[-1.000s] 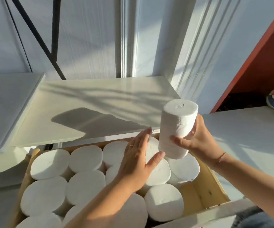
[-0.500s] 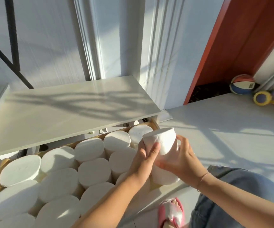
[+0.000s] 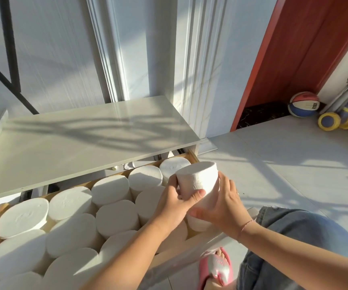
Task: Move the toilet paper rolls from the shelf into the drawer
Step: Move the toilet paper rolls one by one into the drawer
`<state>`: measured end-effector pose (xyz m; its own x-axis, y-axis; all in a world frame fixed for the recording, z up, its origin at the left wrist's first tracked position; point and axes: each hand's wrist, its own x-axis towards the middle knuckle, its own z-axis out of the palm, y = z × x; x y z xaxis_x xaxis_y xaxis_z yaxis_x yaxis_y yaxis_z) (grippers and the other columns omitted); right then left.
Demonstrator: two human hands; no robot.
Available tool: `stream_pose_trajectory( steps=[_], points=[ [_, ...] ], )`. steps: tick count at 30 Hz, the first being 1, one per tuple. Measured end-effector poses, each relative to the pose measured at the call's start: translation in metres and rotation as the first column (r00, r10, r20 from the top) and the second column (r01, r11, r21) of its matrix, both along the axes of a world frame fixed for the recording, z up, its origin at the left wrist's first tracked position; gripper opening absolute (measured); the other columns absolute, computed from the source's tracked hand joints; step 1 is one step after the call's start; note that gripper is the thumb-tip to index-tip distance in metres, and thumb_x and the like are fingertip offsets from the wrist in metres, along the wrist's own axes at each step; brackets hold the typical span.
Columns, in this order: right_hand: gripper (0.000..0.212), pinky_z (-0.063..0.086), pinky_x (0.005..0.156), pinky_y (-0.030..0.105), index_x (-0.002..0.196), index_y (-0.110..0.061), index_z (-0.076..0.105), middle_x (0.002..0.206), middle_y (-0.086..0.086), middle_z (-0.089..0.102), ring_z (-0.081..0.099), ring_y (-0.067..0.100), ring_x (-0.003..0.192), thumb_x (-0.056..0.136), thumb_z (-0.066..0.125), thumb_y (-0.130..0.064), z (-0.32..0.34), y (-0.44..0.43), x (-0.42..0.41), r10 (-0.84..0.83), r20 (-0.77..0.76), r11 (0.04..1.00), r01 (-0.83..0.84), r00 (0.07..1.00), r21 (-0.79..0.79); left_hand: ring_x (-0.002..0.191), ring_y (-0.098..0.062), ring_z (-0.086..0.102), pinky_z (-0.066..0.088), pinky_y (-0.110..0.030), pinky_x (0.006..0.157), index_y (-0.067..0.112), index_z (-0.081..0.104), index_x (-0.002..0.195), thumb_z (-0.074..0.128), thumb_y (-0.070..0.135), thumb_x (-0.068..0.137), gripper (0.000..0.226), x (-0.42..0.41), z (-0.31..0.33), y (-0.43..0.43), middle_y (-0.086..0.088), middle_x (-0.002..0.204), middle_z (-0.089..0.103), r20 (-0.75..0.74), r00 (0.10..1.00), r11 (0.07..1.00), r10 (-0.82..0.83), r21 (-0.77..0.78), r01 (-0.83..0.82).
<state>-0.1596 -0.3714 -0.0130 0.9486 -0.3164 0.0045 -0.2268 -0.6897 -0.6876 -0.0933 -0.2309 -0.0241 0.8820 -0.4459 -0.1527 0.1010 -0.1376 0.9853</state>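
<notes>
A white toilet paper roll (image 3: pixel 198 176) stands upright at the right end of the open wooden drawer (image 3: pixel 193 155), partly sunk between its neighbours. My left hand (image 3: pixel 177 204) grips its near left side with the thumb across the front. My right hand (image 3: pixel 223 204) wraps its right side. Several more white rolls (image 3: pixel 114 216) stand on end, packed tightly across the drawer. The white shelf top (image 3: pixel 75 143) above the drawer is bare.
A white panelled wall and a pillar rise behind the shelf. A red door frame (image 3: pixel 273 65) stands to the right, with a ball (image 3: pixel 303 104) and a yellow-wheeled toy (image 3: pixel 336 120) on the pale floor. My pink slipper (image 3: pixel 217 266) and jeans are below.
Both hands have lowered the roll from above the drawer into its right end. My left hand went from open to gripping the roll. The view has swung right.
</notes>
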Motion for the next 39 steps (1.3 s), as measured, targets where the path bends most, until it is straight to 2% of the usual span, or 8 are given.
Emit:
stream_pose_trajectory(
  steps=[9,15,19,22,27,30,33,39],
  points=[
    [0.122,0.032,0.100,0.019,0.144,-0.024,0.024,0.132,-0.006,0.040,0.039,0.008,0.122,0.044,0.068,-0.080,0.016,-0.015,0.005,0.098,-0.110,0.967,-0.068,0.989,0.244,0.097,-0.008,0.065,0.051,-0.026,0.084,0.036,0.049,0.115,0.077,0.060,0.057,0.069,0.001,0.005,0.001,0.008,0.109,0.067,0.018,0.999,0.999,-0.034,-0.032,0.034],
    [0.073,0.038,0.108,0.043,0.128,-0.020,0.058,0.118,-0.003,0.065,0.055,0.018,0.117,0.075,0.051,-0.069,0.037,-0.033,0.021,0.087,-0.195,0.659,0.091,0.977,0.746,0.101,0.008,0.054,0.040,-0.019,0.083,0.044,0.053,0.108,0.049,0.076,0.073,0.048,-0.004,0.022,-0.007,0.022,0.109,0.062,-0.203,0.978,0.986,-0.040,-0.169,0.005],
    [0.065,0.049,0.095,0.041,0.127,-0.015,0.058,0.113,0.007,0.069,0.063,0.022,0.103,0.072,0.060,-0.051,0.038,-0.033,0.021,0.087,-0.183,0.610,0.093,0.979,0.787,0.088,0.006,0.057,0.040,-0.005,0.064,0.038,0.047,0.101,0.054,0.050,0.087,0.019,-0.015,0.021,-0.019,0.007,0.105,0.062,-0.065,0.998,0.998,-0.009,-0.066,0.005],
    [0.059,0.050,0.092,0.040,0.126,-0.011,0.056,0.119,0.015,0.066,0.064,0.025,0.104,0.074,0.065,-0.037,0.029,-0.038,0.011,0.118,-0.179,0.593,0.075,0.977,0.801,0.099,-0.009,0.057,0.042,-0.010,0.080,0.035,0.045,0.111,0.055,0.041,0.088,0.027,-0.021,0.013,-0.017,0.001,0.113,0.060,0.088,0.996,0.999,-0.033,-0.017,0.035],
    [0.021,0.056,0.065,0.028,0.108,-0.012,0.066,0.104,0.016,0.070,0.068,0.024,0.087,0.087,0.066,-0.012,0.018,-0.045,0.003,0.213,-0.287,0.763,0.025,0.934,0.646,0.108,-0.019,0.052,0.043,-0.032,0.095,0.036,0.041,0.123,0.055,0.036,0.090,0.036,-0.025,-0.006,-0.004,0.000,0.121,0.052,0.109,0.962,0.958,-0.250,0.174,0.229],
    [0.019,0.059,0.080,0.035,0.092,-0.020,0.072,0.107,0.016,0.072,0.069,0.029,0.097,0.084,0.069,-0.003,0.013,-0.049,0.008,0.157,-0.340,0.843,0.054,0.927,0.536,0.125,-0.010,0.037,0.029,-0.024,0.100,0.039,0.040,0.127,0.056,0.047,0.087,0.044,-0.019,-0.013,0.008,0.021,0.126,0.039,0.193,0.939,0.915,-0.285,0.347,0.207],
    [0.017,0.056,0.091,0.037,0.085,-0.022,0.073,0.102,0.009,0.075,0.069,0.027,0.100,0.079,0.075,-0.007,0.010,-0.050,0.013,0.138,-0.375,0.936,0.003,0.917,0.351,0.135,0.002,0.012,0.005,-0.014,0.106,0.032,0.038,0.133,0.055,0.045,0.088,0.050,-0.014,-0.016,0.013,0.023,0.132,0.029,0.354,0.871,0.871,-0.341,0.467,0.151],
    [0.020,0.050,0.066,0.022,0.086,-0.026,0.063,0.088,-0.007,0.066,0.061,0.012,0.078,0.074,0.077,-0.031,0.001,-0.034,0.018,0.062,-0.429,0.963,-0.168,0.901,-0.213,0.142,-0.004,-0.002,-0.010,-0.022,0.111,0.026,0.032,0.139,0.054,0.041,0.088,0.057,-0.009,-0.034,0.012,0.012,0.153,0.014,0.471,0.782,0.757,-0.409,0.653,0.003]
  ],
)
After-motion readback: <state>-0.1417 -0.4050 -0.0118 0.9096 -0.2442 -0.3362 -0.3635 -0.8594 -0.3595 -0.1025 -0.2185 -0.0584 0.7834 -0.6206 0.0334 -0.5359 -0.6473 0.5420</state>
